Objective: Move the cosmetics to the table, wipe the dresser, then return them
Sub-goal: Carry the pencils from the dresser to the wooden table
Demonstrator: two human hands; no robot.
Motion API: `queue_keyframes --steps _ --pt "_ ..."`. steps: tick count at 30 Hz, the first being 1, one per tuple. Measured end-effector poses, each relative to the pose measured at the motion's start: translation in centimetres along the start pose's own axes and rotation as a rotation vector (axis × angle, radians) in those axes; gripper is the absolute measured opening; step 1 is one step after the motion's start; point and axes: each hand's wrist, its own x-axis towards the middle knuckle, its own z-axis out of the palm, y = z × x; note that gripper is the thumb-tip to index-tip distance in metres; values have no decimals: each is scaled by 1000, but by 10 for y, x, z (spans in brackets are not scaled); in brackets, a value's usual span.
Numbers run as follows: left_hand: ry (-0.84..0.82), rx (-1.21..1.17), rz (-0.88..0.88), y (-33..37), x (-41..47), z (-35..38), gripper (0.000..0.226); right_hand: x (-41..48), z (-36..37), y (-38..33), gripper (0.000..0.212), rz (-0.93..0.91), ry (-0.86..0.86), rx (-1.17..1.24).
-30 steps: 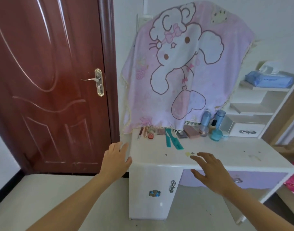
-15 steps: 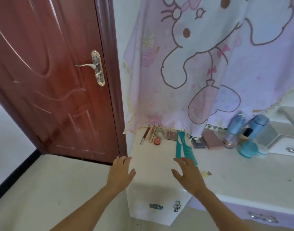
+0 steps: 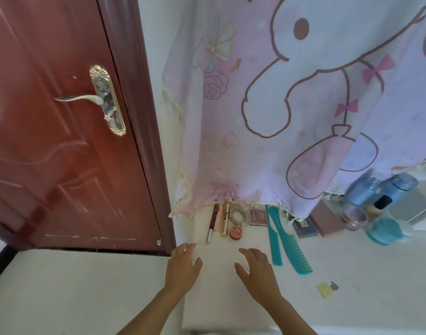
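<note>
The cosmetics lie in a row along the back of the white dresser (image 3: 352,286), in the middle band of the frame, under the hem of a pink cartoon-print cloth (image 3: 304,105). From the left you have a dark red lip tube (image 3: 213,220), a gold tube (image 3: 225,217) just beside it, a hair tie (image 3: 238,215), a round red tin (image 3: 236,232) and a pink compact (image 3: 258,216). Right of those, two teal combs (image 3: 295,250) point toward the lower right. Further right sit a dark blue palette (image 3: 305,227), a pink-brown box (image 3: 327,222), a clear jar (image 3: 354,217), a teal jar (image 3: 383,230) and two blue bottles (image 3: 398,187) with a foundation bottle (image 3: 379,206) between them.

Your left hand (image 3: 183,267) is at the dresser's left edge, lower centre of the frame, with its fingers spread and nothing in them. Your right hand (image 3: 258,269) is over the dresser top just right of it, near the combs, also spread wide and holding nothing. Whether either palm touches the surface cannot be told. Both are below the red tin and apart from it.

A yellow paper scrap (image 3: 324,290) lies on the dresser at lower right. A red-brown door (image 3: 50,141) with a metal lever handle (image 3: 81,99) fills the left of the frame.
</note>
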Motion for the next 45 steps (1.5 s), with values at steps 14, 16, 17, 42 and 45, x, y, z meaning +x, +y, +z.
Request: queue_keyframes --steps 14,16,17,42,45 --pt "64 -186 21 33 44 9 33 59 -6 -3 40 54 35 4" --pt "38 -170 12 36 53 7 34 72 -8 -3 37 26 29 4" --pt "22 -159 5 38 58 7 36 78 -9 -2 37 12 8 -19" --pt "-25 100 -329 75 120 12 32 172 2 -15 49 211 -183 -193" --pt "-35 96 -339 72 119 11 32 175 4 -14 42 252 -150 -124"
